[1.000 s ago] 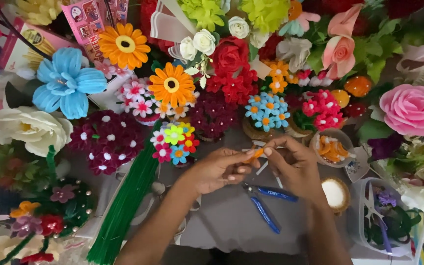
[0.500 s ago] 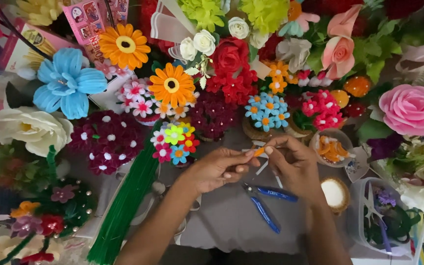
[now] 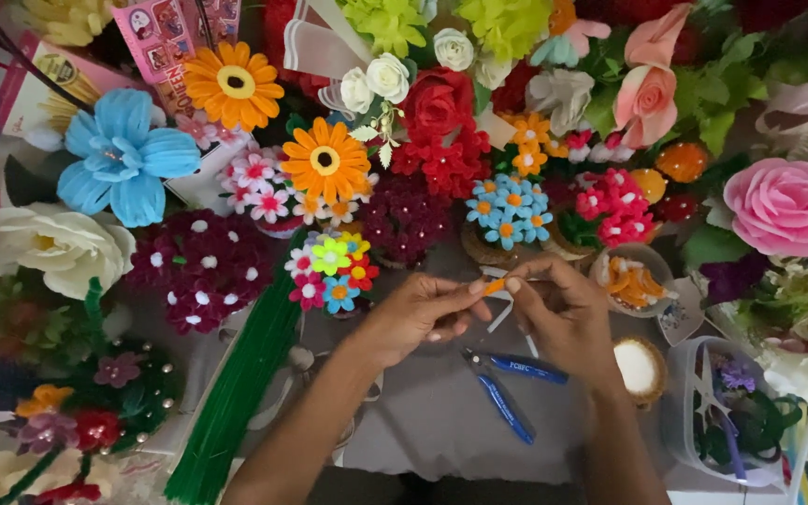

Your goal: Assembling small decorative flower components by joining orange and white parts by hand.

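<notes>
Counter (image 3: 423,421) grey, crowded on three sides with handmade flowers. Largest: pink rose (image 3: 787,206) far right, blue flower (image 3: 123,154) far left, dark red cluster with white dots (image 3: 203,266) beside a long bundle of green stems (image 3: 236,393). Small multicoloured posy (image 3: 332,269) just left of the hands. Blue-handled pliers (image 3: 507,383) lie flat below the hands, untouched. Left hand (image 3: 413,318) and right hand (image 3: 563,313) meet at centre, above the counter; each grip pinched closed on a short orange piece (image 3: 495,285), held between the fingertips of both.
</notes>
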